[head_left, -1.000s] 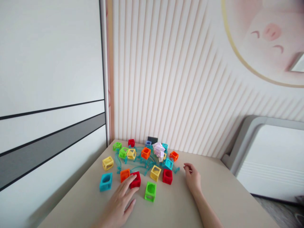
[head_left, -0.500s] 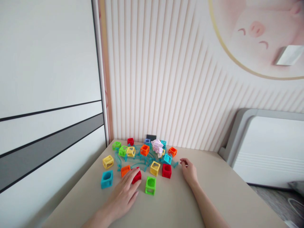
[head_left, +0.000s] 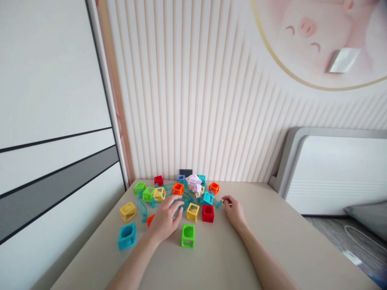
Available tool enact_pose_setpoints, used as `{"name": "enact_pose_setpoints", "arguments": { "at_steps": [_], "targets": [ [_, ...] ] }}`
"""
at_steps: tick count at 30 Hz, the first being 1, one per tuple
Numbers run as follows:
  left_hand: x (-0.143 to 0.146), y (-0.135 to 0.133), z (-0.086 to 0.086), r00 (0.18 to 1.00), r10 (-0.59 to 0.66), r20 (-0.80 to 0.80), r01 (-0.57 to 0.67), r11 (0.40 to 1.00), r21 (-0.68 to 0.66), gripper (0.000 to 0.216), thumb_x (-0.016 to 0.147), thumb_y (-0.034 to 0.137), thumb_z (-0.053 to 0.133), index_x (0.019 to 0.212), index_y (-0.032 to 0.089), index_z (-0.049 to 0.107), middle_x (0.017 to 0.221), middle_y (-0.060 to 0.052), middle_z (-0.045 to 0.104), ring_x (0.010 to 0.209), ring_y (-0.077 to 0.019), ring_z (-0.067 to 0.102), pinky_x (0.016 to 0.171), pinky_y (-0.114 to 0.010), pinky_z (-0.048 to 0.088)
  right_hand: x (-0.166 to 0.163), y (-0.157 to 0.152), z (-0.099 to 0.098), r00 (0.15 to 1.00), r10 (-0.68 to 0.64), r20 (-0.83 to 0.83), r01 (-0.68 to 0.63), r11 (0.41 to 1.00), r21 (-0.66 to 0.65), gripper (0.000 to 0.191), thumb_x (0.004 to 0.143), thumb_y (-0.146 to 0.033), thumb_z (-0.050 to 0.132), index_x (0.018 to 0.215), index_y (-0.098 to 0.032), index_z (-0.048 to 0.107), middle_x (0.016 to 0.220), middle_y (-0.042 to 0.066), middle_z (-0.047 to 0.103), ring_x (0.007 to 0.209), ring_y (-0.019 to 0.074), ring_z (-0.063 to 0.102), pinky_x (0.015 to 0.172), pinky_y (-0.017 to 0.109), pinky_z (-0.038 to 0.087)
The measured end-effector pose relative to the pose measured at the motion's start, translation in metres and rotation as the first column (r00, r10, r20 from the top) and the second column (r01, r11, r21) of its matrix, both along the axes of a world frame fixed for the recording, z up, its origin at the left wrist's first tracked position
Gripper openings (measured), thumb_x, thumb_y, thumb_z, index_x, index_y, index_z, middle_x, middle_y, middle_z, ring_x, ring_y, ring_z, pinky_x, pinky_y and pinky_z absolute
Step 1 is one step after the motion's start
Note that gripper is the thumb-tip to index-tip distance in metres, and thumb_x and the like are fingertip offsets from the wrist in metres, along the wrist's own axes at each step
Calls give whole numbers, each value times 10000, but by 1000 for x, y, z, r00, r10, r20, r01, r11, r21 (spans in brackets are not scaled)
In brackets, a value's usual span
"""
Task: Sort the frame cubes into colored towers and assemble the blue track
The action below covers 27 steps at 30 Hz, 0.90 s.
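My left hand point(head_left: 165, 218) reaches over the scattered cubes with its fingers apart and holds nothing that I can see. Its fingertips are near an orange cube point(head_left: 178, 189) and a yellow cube point(head_left: 192, 212). A second orange cube point(head_left: 150, 220) is partly hidden behind the hand. My right hand point(head_left: 235, 212) rests on the table, fingers loosely bent and seemingly holding nothing, close to a small clear teal piece point(head_left: 219, 204). To its left are a red cube point(head_left: 208, 213) and a blue cube point(head_left: 207, 198). A green cube point(head_left: 188, 235) stands between my forearms.
Clear teal track pieces point(head_left: 142, 206) lie among several open-sided cubes. A crumpled pale-pink thing point(head_left: 194, 184) sits at the back, by a dark box point(head_left: 185, 172) against the ribbed wall. At left are a blue cube point(head_left: 127, 236), a yellow cube point(head_left: 127, 211) and a white cabinet point(head_left: 60, 193).
My left hand has moved forward from beside a front red cube, which is now hidden from view. My right hand stays near the teal piece. The camera view has turned slightly right.
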<state>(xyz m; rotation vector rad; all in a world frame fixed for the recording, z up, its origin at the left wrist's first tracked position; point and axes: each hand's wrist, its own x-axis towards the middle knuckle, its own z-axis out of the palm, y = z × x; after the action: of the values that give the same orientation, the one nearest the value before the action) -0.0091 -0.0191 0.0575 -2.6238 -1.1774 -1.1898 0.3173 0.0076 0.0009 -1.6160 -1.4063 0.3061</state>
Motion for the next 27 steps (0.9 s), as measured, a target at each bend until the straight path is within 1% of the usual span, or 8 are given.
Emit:
{"name": "enact_pose_setpoints", "arguments": {
  "at_steps": [4, 6, 16, 22, 27],
  "targets": [
    [-6, -11, -7, 985, -169, -38, 168, 986, -25, 246, 955, 199, 497, 1129, 241, 665, 1201, -79, 667, 1150, -220, 641, 1003, -367, 544, -4, 0, 0, 1000, 20, 10, -20, 1000, -5, 325, 806, -359, 445, 864, -215, 730, 763, 48, 765, 670, 231, 690, 677, 351, 534],
    [-7, -13, -8, 978, -203, -39, 202, 979, -33, 245, 952, 195, 497, 1125, 236, 666, 1174, -79, 675, 1139, -215, 644, 995, -353, 548, -7, -1, 1, 1000, 27, 15, -27, 1000, -8, 324, 807, -355, 445, 862, -216, 733, 762, 48, 764, 653, 228, 681, 666, 349, 530],
    [0, -14, -14, 971, -224, -81, 212, 968, -133, 234, 948, 180, 492, 1075, 237, 680, 1099, -54, 688, 1057, -188, 661, 946, -319, 556, -13, -3, 3, 997, 69, 21, -69, 998, -15, 304, 802, -325, 447, 842, -224, 731, 758, 39, 765, 647, 221, 668, 662, 339, 522],
    [2, -15, -10, 971, -228, -75, 216, 966, -142, 224, 958, 179, 475, 1015, 224, 688, 1053, -58, 698, 1017, -185, 665, 920, -328, 558, -15, -4, 5, 994, 104, 24, -104, 995, -12, 302, 807, -328, 444, 854, -222, 723, 756, 39, 757, 672, 226, 674, 681, 344, 526],
    [2, -17, -8, 967, -242, -78, 227, 960, -163, 234, 963, 186, 471, 1000, 229, 698, 1031, -57, 699, 992, -182, 668, 909, -322, 556, -16, -6, 7, 994, 106, 20, -106, 994, -13, 293, 821, -333, 443, 842, -223, 714, 773, 45, 756, 662, 220, 671, 678, 345, 536]
  ]
}}
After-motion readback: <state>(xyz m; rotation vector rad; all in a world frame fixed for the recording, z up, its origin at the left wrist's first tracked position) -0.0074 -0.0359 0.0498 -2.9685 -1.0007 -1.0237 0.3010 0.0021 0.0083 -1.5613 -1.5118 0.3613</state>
